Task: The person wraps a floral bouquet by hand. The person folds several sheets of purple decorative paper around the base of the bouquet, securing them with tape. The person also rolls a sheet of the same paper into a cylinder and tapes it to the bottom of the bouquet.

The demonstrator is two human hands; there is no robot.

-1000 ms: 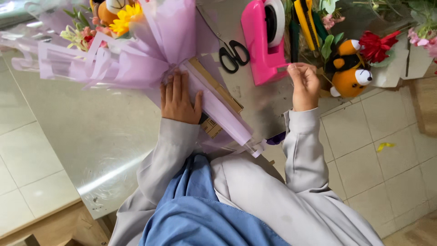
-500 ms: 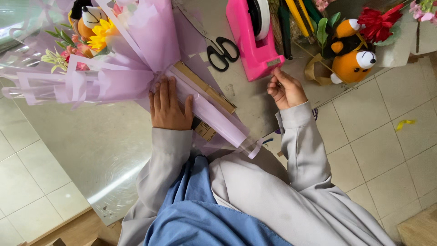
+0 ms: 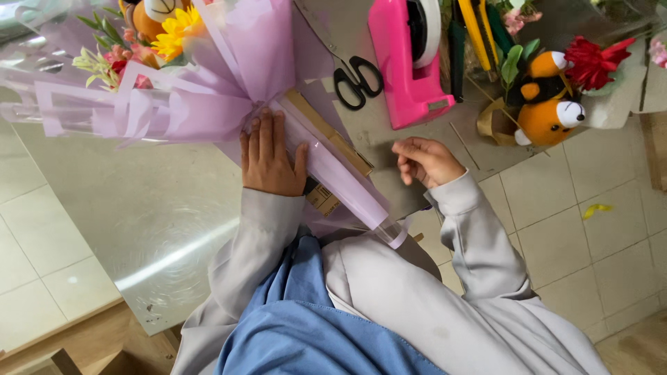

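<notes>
left hand flat, fingers together, pressing on purple wrapped bouquet lying on grey table to stop it rolling | right hand loosely curled, not clear if pinching anything, just below pink tape holder | black scissors close for easy grabbing
</notes>
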